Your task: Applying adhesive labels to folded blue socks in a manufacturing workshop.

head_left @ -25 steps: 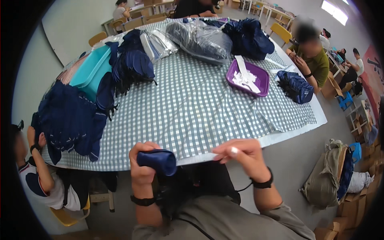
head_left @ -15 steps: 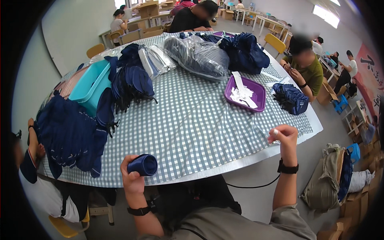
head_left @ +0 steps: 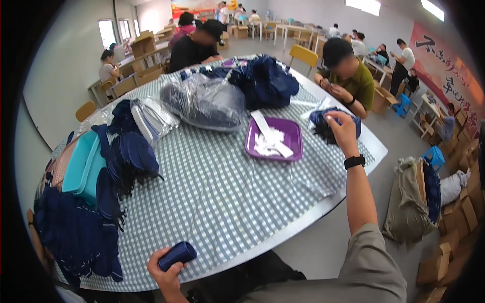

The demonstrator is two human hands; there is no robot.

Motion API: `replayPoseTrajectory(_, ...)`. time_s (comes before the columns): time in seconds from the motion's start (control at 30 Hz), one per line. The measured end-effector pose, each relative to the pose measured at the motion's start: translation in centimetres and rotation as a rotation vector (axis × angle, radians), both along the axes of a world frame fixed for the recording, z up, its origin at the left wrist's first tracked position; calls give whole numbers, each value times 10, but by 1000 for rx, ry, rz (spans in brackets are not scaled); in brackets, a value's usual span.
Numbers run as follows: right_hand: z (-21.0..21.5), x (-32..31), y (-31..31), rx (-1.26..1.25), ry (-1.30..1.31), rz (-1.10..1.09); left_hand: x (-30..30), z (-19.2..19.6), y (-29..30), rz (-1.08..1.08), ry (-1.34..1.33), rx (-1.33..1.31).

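Seen from the head camera, the work is spread over a round table (head_left: 212, 197) covered in a grey-and-white checked cloth, with stock kept in separate heaps so each lies within reach: loose dark navy fabric pieces (head_left: 126, 161) stacked at the left beside a teal bin (head_left: 83, 166), bagged bundles in clear plastic (head_left: 207, 103) at the far middle, and a purple tray (head_left: 295, 144) holding white paper strips right of centre. The left hand (head_left: 164, 275) sits low at the near edge of the table, its fingers curled closed around a rolled navy piece (head_left: 177, 255), held clear of the cloth, apparently to keep the roll tight. The right hand (head_left: 343, 132) is stretched far out to the right, past the tray, resting on a small dark navy pile (head_left: 323, 126) there; its fingers are bent down onto the fabric, touching it, though I cannot tell whether they have pinched a piece. A black watch (head_left: 354, 161) sits on that wrist. A seated person (head_left: 348, 76) works just beyond the pile.
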State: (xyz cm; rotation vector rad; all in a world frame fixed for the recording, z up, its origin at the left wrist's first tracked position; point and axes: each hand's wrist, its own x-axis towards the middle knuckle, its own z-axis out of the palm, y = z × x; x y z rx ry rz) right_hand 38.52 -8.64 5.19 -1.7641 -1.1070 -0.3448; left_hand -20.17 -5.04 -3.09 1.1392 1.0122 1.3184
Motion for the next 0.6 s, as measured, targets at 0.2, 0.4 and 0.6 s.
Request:
replayPoseTrajectory(0.2, -41, 46, 28, -406, -36, 57, -7, -9, 2, 53, 70, 2)
replayPoseTrajectory(0.4, -47, 33, 27, -391, 42, -61, -13, -10, 0, 10, 156, 54)
replayPoseTrajectory(0.6, -59, 39, 36, -608, -155, -149, -2, 12, -4, 0, 190, 100)
